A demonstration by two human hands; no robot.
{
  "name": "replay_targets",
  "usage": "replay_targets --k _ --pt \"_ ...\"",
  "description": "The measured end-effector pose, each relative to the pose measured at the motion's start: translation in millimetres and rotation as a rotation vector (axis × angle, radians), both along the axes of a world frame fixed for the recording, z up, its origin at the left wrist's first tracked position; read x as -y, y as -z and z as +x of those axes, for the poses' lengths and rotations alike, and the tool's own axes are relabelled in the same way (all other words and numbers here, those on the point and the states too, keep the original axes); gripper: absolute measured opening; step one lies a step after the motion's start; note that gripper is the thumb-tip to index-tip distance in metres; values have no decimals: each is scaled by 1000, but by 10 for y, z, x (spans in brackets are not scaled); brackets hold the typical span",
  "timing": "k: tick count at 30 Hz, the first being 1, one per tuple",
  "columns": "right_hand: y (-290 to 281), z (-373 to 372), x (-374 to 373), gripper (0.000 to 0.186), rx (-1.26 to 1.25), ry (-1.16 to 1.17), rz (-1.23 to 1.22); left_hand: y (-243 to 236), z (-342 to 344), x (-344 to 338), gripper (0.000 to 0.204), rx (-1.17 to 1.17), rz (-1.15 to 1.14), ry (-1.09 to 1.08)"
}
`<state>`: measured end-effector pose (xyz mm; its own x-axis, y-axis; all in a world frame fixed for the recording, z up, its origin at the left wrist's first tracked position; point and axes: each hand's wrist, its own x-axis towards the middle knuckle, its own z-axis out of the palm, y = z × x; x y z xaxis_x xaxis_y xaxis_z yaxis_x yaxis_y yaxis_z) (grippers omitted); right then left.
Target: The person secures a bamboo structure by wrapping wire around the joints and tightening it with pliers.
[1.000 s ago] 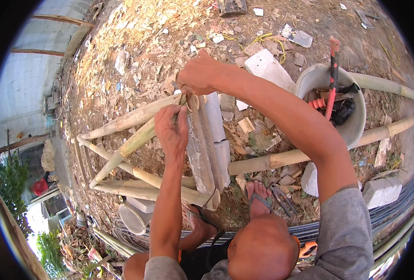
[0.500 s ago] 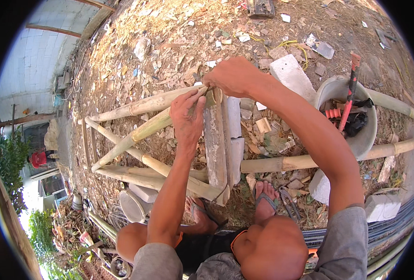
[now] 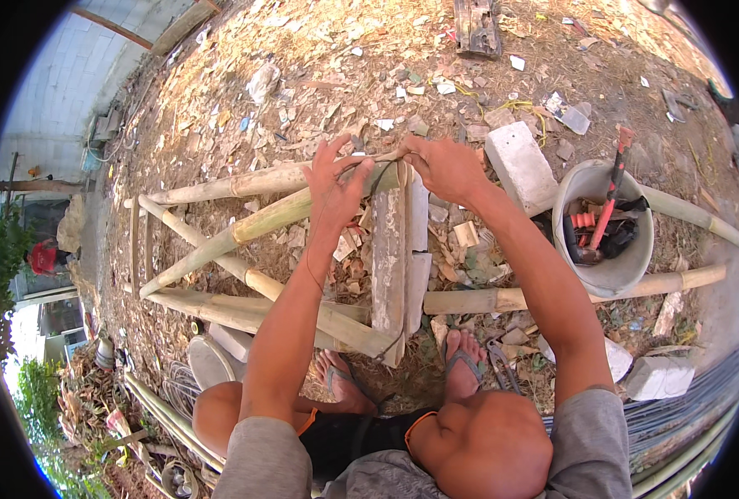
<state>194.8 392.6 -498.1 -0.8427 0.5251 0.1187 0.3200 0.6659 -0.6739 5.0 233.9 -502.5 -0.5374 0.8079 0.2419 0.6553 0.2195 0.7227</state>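
Observation:
Both hands work over the far end of a bamboo frame, where a slanting bamboo pole (image 3: 274, 220) meets a weathered wooden plank (image 3: 388, 266). My right hand (image 3: 448, 169) is closed, its fingertips pinching a thin brown strip (image 3: 384, 156). The strip runs across to my left hand (image 3: 334, 187), whose thumb and fingers grip its other end while another finger is raised. A thin dark wire hangs beside my left wrist. Dark wire also loops round the plank's near end, against a second bamboo pole (image 3: 349, 328).
To the right stands a grey bucket (image 3: 562, 237) holding a red-and-black hammer (image 3: 609, 208) and other tools. A pale block (image 3: 521, 166) lies behind it. Pliers (image 3: 503, 366) rest beside my right foot. Stones and dry leaves litter the ground; bundled rods (image 3: 686, 407) lie at lower right.
My hands have drawn apart, and the strip now shows between them. The right hand has come lower and turned. The view has shifted slightly.

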Motion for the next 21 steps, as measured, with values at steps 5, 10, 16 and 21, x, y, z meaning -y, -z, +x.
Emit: replay_targets --k 5,10,16,21 --pt "-7 8 364 14 44 170 32 -165 -364 -472 39 169 -230 111" --pt "-198 -209 783 11 185 372 -18 -467 -605 -1199 54 -48 -733 524" --pt "-245 -124 611 33 155 315 -168 -138 -673 -1648 54 -272 -998 609" --pt "-120 203 -152 44 123 -40 -420 -282 -990 -1036 64 60 -620 447"
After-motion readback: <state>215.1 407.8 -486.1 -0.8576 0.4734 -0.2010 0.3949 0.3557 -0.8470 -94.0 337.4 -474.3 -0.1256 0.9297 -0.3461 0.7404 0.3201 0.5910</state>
